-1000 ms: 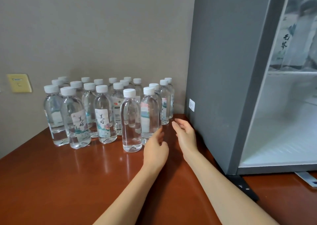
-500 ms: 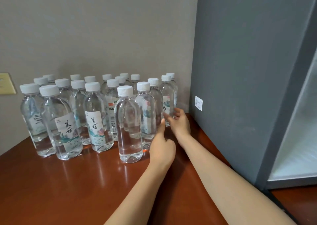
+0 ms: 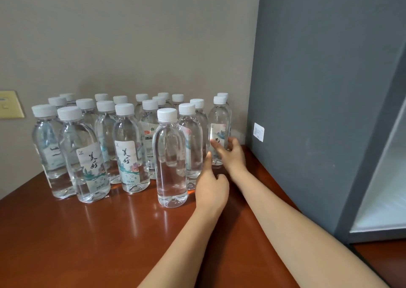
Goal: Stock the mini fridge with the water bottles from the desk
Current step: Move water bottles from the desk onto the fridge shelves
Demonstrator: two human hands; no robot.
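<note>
Several clear water bottles with white caps stand clustered on the brown desk (image 3: 87,243) against the wall. My right hand (image 3: 231,156) reaches the rightmost bottle (image 3: 219,120), thumb across its label and fingers round its far side. My left hand (image 3: 212,185) hovers just right of a front bottle (image 3: 190,142), thumb raised, fingers loosely curled, holding nothing. An unlabelled-looking bottle (image 3: 169,156) stands nearest me. The grey mini fridge (image 3: 318,112) stands at the right, a strip of its white inside (image 3: 386,189) showing.
A beige wall runs behind the bottles, with a yellow switch plate (image 3: 9,104) at the far left. A small white sticker (image 3: 258,131) is on the fridge's side. Only a narrow gap separates the rightmost bottles from the fridge.
The view has swung left and closer to the bottles. My right hand has moved forward and closed round the rightmost bottle; my left hand has come up beside the front bottles.
</note>
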